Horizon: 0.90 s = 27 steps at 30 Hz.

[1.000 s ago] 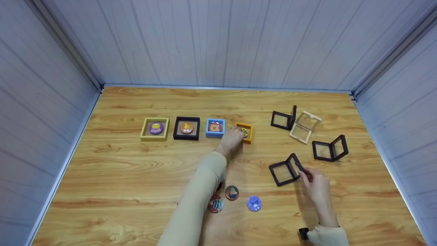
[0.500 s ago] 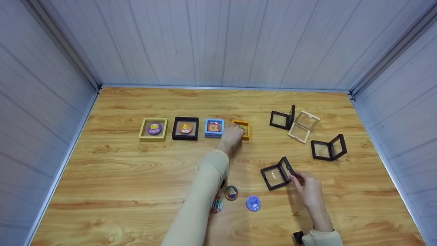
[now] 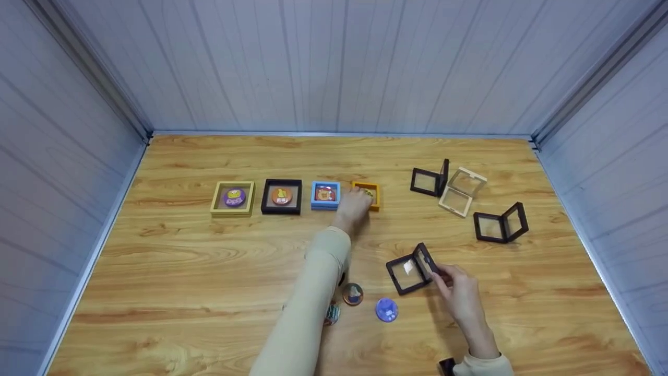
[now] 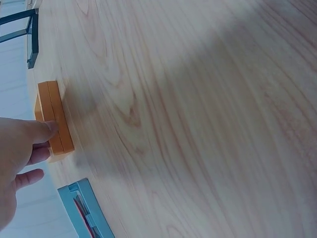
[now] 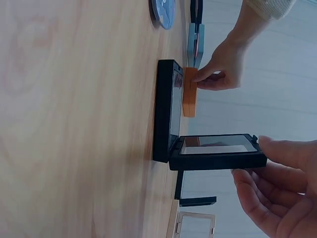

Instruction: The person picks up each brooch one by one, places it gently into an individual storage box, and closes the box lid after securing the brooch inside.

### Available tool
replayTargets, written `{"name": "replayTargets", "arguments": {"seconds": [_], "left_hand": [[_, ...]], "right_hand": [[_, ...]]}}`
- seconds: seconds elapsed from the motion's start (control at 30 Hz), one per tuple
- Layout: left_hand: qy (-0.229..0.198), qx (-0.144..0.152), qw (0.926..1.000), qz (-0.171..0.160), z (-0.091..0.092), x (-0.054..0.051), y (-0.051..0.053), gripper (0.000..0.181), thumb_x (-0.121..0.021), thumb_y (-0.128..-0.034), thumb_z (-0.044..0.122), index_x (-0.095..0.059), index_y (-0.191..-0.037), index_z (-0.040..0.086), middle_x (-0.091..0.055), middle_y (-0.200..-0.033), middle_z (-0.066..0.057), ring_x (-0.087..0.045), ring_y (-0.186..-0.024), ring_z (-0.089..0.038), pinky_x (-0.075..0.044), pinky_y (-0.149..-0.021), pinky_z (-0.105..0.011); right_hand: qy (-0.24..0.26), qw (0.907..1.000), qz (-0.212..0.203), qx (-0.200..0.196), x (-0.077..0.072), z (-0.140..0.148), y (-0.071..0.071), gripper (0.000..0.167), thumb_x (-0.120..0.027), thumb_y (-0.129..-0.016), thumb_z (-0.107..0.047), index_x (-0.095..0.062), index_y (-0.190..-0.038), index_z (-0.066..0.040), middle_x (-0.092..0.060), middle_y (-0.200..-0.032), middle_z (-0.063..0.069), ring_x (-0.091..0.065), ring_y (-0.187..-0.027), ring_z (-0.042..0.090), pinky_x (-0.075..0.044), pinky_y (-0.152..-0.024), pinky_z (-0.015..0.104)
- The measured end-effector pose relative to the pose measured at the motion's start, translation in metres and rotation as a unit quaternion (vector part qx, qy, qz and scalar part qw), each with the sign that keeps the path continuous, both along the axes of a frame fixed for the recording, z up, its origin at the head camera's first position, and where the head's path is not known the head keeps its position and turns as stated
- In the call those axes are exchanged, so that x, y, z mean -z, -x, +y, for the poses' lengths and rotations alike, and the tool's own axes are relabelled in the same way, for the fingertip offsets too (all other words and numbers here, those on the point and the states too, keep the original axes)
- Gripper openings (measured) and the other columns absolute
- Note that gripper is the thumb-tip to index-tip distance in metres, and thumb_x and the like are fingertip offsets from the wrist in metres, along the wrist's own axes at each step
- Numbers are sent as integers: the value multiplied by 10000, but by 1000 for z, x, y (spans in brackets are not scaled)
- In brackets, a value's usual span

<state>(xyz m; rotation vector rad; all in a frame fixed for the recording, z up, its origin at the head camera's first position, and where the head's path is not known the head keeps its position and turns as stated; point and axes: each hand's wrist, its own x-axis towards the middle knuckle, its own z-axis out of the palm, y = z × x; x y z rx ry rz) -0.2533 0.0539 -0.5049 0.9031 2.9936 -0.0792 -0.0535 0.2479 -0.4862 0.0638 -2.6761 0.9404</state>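
Note:
In the head view my left hand (image 3: 355, 204) is at the orange display frame (image 3: 377, 197), a yellow badge partly visible inside it. The left wrist view shows the thumb on one side of the closed orange frame (image 4: 55, 116) and the fingers around its edge. Lower right, my right hand (image 3: 462, 295) pinches the raised lid of a black hinged display frame (image 3: 403, 288), its other half flat on the table. Thumb and fingers grip the lid edge of this black frame (image 5: 218, 161) in the right wrist view. No badge shows in it.
Left of the orange frame stand a blue frame (image 3: 325, 206), a black frame (image 3: 282, 210) and a yellow frame (image 3: 232, 212), each with a badge. Opened frames, including a cream one (image 3: 455, 201), lie right. Loose badges, one purple (image 3: 386, 309), lie near the left sleeve.
My right hand has slid the opened black frame leftward and slightly nearer, toward the loose badges. My left hand has shifted the orange frame slightly away, toward the row.

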Motion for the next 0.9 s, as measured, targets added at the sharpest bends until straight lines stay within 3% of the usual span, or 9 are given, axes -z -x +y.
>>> {"name": "replayTargets", "arguments": {"seconds": [0.17, 0.33, 0.53, 0.67, 0.8, 0.9], "left_hand": [[-1, 104, 9993, 370, -11, -2, -1, 204, -524, -869, 53, -673, -998, 105, -591, -1024, -68, -537, -952, -218, -437, -819, -349], [27, 354, 9981, 512, -24, -11, -6, 186, -535, -861, 73, -654, -1004, 67, -584, -1009, -75, -532, -928, -223, -430, -814, -356], [-44, 441, 9983, 387, -42, -24, -18, 205, -539, -856, 70, -635, -1037, 66, -599, -1004, -82, -548, -934, -221, -453, -786, -366], [-166, 473, 9987, 95, -54, -29, -29, 172, -581, -842, 137, -654, -974, 54, -605, -942, -88, -568, -864, -229, -460, -759, -367], [-333, 537, 9978, -215, -63, -33, -43, 173, -609, -820, 164, -649, -939, 46, -598, -923, -96, -573, -804, -241, -469, -702, -366], [-372, 664, 9968, -235, -69, -34, -57, 161, -619, -807, 161, -646, -916, 47, -599, -904, -97, -575, -780, -242, -470, -680, -363]], "right_hand": [[69, 10000, 6, 16, 1, -2, -1, 147, -672, -742, 11, -646, -870, 77, -623, -740, 109, -587, -604, 169, -490, -531, 262], [109, 9999, -4, 9, 1, -4, -1, 152, -672, -739, 18, -642, -873, 83, -624, -752, 127, -589, -611, 182, -492, -532, 268], [84, 9999, -37, -55, 0, -7, -2, 154, -676, -740, 11, -636, -867, 87, -617, -748, 131, -586, -605, 185, -492, -527, 264], [101, 9999, -26, -104, 1, -7, -2, 157, -677, -742, 1, -635, -866, 87, -610, -735, 120, -577, -594, 191, -487, -523, 265], [118, 9999, 41, -96, 2, -8, -2, 143, -681, -738, 0, -642, -854, 74, -610, -729, 104, -569, -591, 169, -482, -515, 253], [140, 9998, 60, -119, 2, -9, -2, 136, -682, -734, 8, -642, -846, 73, -610, -728, 106, -570, -589, 164, -483, -511, 245]]}}
